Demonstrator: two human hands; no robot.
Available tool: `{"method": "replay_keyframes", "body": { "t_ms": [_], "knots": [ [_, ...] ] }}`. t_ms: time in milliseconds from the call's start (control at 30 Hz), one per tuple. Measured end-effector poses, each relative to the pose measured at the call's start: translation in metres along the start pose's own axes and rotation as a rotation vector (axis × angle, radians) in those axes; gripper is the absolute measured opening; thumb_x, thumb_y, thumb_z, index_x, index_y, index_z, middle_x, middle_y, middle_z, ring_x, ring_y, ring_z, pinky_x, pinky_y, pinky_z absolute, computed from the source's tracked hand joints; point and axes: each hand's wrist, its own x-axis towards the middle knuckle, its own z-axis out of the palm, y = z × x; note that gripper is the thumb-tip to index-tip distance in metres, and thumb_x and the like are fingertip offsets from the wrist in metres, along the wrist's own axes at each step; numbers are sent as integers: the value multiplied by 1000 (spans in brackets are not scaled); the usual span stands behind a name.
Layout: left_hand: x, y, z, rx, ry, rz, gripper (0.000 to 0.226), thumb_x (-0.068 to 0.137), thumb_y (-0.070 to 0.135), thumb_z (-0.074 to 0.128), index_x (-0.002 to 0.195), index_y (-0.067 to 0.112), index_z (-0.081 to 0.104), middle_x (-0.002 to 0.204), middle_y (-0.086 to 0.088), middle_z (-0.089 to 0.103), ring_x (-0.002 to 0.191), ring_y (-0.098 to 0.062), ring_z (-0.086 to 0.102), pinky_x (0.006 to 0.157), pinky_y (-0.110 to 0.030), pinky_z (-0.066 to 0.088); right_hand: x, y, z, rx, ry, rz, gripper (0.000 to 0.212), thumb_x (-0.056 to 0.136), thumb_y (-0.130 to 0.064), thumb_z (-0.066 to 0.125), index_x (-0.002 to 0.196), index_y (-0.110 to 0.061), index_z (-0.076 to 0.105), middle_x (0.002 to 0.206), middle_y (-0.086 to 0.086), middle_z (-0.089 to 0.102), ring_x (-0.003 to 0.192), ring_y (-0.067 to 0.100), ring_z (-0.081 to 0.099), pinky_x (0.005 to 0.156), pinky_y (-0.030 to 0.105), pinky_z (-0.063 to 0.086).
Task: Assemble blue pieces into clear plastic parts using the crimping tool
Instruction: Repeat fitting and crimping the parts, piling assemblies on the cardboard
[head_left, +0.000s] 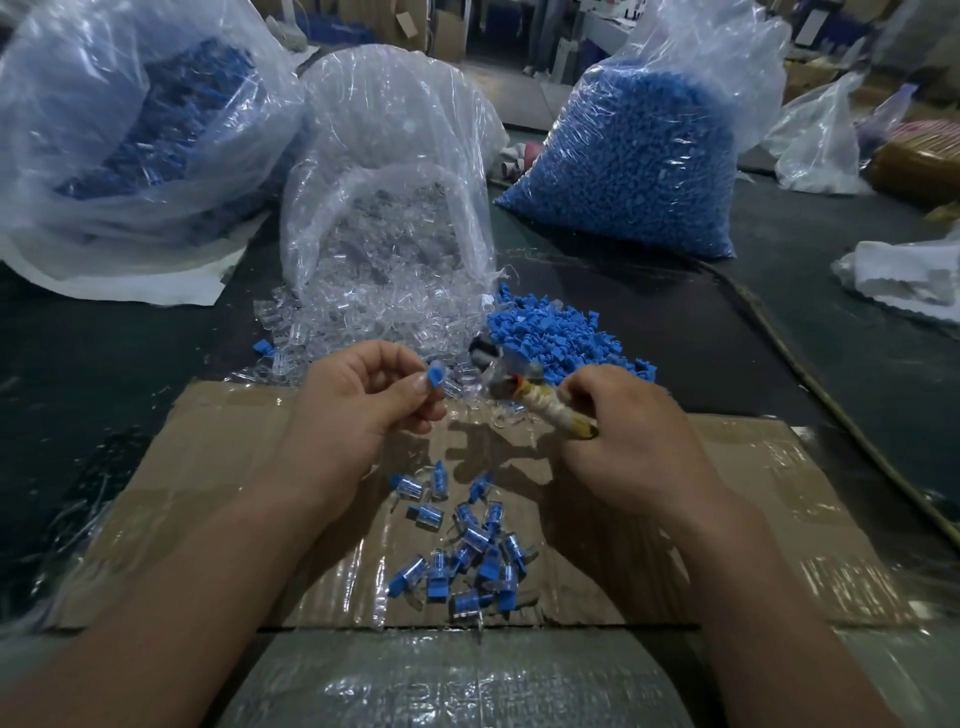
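- The left hand (363, 410) is raised over the far edge of the cardboard sheet (208, 493). It pinches a single blue piece (434, 376) between thumb and forefinger, with the other fingers curled in.
- The right hand (628, 436) is wrapped round the pale-taped handle of the crimping tool (545, 410).
- The tool's head points toward the left hand and is blurred, so I cannot tell how its jaws stand.
- The blue piece and the tool's head are near each other but apart.
- The cardboard sheet, covered in clear tape, lies at the middle of the near edge of the bench (805, 322).
- A pile of assembled pieces (467, 556), blue inside clear, lies on the cardboard between the forearms.
- Just beyond the hands, toward the bench's middle, sits a heap of loose blue pieces (561, 338).
- Touching that heap on its left, clear plastic parts (358, 317) spill from an open bag (389, 156).
- A full sack of blue pieces (639, 156) stands toward the far right corner.
- A larger sack (130, 130) with blue contents stands toward the far left corner.
- A cord (779, 343) runs along the bench's right side.
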Motion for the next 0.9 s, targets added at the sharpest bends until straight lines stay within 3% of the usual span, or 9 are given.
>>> {"method": "replay_keyframes", "body": {
  "t_ms": [167,567,733,900],
  "knots": [
    [-2,-2,3,79,21,77,15,82,-8,54,79,6,58,63,-2,68,59,-10,66,55,-17,53,-4,-5,0,149,45,-24,26,74,-14,60,90,-26,43,84,-13,45,74,4,43,56,21,29],
    [-6,5,7,139,47,158,15,82,-7,55,79,7,59,67,-4,64,56,-4,64,53,-10,49,-4,-11,7,148,-65,-61,29,76,-17,61,96,-27,41,90,-10,43,80,6,41,61,22,33],
    [-6,4,7,170,46,170,14,82,-7,56,79,6,60,70,-8,64,57,-4,64,54,-11,49,-5,-14,5,92,-101,-96,28,78,-18,60,92,-29,39,83,-15,39,75,4,37,59,19,28],
    [-9,3,9,283,70,225,20,82,-7,57,76,12,59,69,-3,63,58,-1,63,55,-8,47,-6,-18,2,120,-117,-99,25,79,-19,61,89,-32,43,84,-10,50,74,3,43,61,24,33]
  ]
}}
